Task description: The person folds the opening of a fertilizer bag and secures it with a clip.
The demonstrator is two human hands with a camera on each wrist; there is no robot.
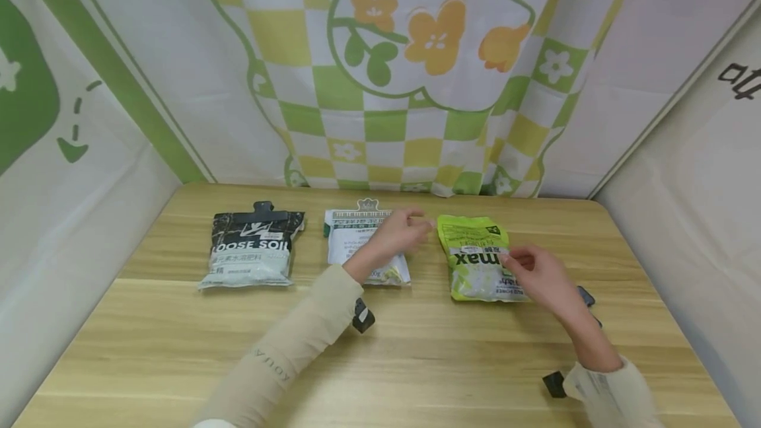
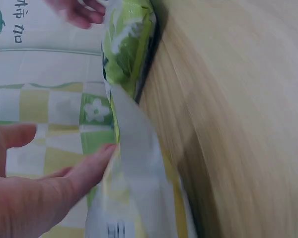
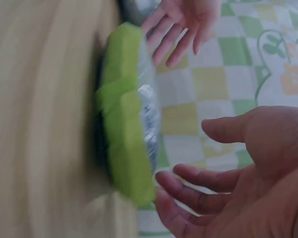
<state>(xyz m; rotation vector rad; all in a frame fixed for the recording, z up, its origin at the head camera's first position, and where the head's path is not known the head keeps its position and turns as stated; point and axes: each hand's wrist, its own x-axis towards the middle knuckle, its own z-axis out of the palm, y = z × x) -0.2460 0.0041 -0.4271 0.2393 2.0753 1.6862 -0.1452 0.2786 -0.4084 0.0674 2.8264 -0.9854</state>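
A green and white plastic bag marked "max" (image 1: 475,266) lies flat on the wooden table (image 1: 446,355). At its right edge is my right hand (image 1: 538,276); in the right wrist view this hand (image 3: 253,173) has thumb and fingers apart, nothing between them, fingertips close to the bag. Over the white bag (image 1: 351,246) extends my left hand (image 1: 401,233), pointing toward the green bag and partly covering the white one. Its fingers look spread in the right wrist view. A clear clip (image 1: 368,205) sits on the white bag's top edge.
At the left lies a black and pale bag labelled "LOOSE SOIL" (image 1: 252,249), with a black clip (image 1: 261,214) on top. A dark object (image 1: 586,296) is partly hidden behind my right wrist. A patterned curtain (image 1: 404,84) hangs along the table's back edge.
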